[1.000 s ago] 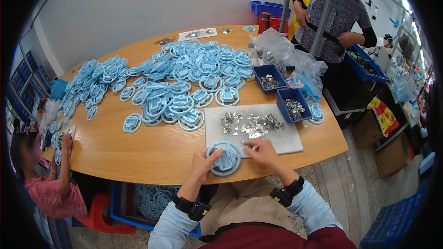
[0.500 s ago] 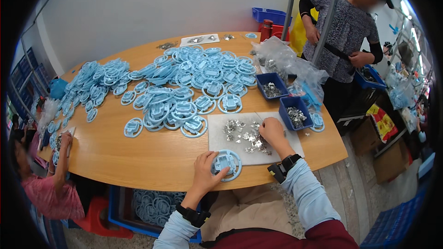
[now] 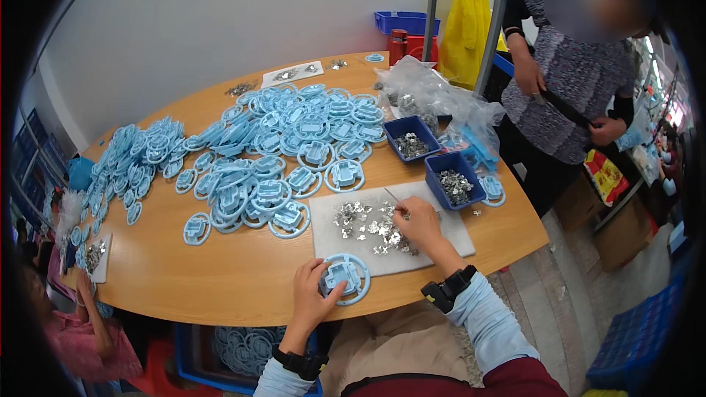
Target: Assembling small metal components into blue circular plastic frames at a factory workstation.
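My left hand (image 3: 310,292) rests on the table edge, thumb and fingers around a light blue round plastic part (image 3: 341,273). The part lies flat, a ring with a boxy moulded centre. Over a white board (image 3: 450,234), my right hand (image 3: 421,222) is closed in a pinch on a thin metal rod (image 3: 392,194). Only one end of the rod shows; I cannot tell whether it is tweezers. Small shiny metal pieces (image 3: 384,229) lie scattered on the board beside and under the right fingers.
A large heap of blue parts (image 3: 309,121) covers the table's middle. Two dark blue boxes (image 3: 468,203) of metal pieces and a clear plastic bag (image 3: 441,92) stand right. A person (image 3: 570,81) stands far right; another (image 3: 88,338) sits left. A crate (image 3: 193,356) is below the table.
The view has shifted, so the table looks displaced. The thin rod now shows above my right fingers, which stay over the metal pieces. My left hand still holds the blue part.
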{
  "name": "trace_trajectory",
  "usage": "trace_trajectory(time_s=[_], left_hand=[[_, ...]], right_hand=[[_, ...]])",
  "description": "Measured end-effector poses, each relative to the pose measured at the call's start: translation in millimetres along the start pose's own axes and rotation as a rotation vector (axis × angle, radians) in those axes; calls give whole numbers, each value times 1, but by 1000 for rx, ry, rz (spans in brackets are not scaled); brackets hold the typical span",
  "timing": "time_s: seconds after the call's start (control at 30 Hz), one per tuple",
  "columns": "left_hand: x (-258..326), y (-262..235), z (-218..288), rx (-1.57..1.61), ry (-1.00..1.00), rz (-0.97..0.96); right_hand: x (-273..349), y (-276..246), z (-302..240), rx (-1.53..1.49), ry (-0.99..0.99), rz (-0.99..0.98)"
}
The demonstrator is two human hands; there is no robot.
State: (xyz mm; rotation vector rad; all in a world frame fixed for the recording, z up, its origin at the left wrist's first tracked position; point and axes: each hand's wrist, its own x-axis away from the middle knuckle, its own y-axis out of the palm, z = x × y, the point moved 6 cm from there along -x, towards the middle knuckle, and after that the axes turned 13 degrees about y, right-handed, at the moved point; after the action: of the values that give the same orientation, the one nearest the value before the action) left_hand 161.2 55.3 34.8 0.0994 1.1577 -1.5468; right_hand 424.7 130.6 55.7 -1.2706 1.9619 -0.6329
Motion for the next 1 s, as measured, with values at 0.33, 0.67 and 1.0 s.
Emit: trace_trajectory(time_s=[0.33,0.67,1.0], left_hand=[[39,-16,8,-200,-217,-10],[45,-12,12,-583,-213,-14],[49,-11,2,-526,-203,-39]], right_hand=[[-7,-20,-11,-335,-258,-124],[-8,-20,-5,-477,-307,-281],[-2,-36,-7,-754,-221,-393]])
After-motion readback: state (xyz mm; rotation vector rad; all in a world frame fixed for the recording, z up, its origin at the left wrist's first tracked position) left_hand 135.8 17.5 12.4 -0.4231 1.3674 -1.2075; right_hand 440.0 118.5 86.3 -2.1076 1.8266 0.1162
